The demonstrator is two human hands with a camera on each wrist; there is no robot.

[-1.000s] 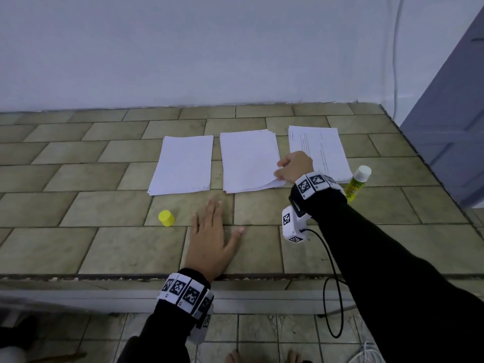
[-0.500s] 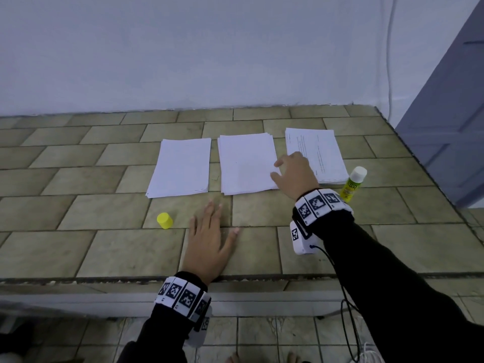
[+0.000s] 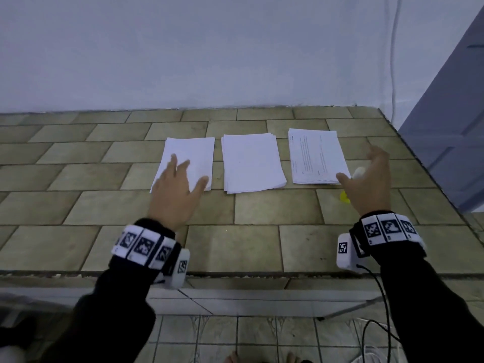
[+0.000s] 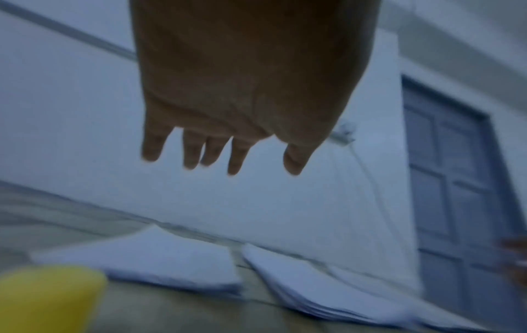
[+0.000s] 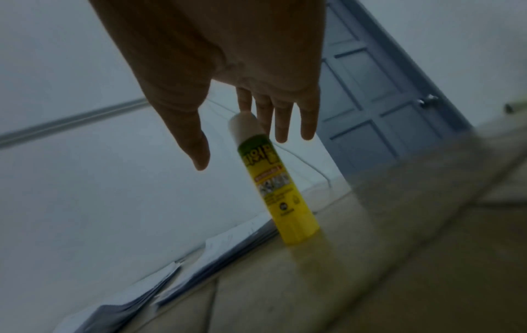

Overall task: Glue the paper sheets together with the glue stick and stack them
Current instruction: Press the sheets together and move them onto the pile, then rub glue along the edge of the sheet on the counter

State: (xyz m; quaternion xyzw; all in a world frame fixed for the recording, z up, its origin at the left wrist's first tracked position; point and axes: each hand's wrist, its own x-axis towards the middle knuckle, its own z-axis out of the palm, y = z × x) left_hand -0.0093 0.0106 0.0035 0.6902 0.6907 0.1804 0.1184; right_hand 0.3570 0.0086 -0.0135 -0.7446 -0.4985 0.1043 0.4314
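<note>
Glue stick [image 5: 278, 184] stands upright under the spread right hand [image 3: 370, 179]; left hand [image 3: 174, 189], fingers splayed, hovers over paper [image 3: 193, 153].

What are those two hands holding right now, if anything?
Nothing. The right hand hangs open just above the standing glue stick; the left hand is spread above the left paper stack.

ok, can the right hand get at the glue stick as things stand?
Probably yes. The right hand is open just above the upright glue stick, thumb and fingers spread either side of its top, nothing between; the printed stack sits clear beside it.
</note>
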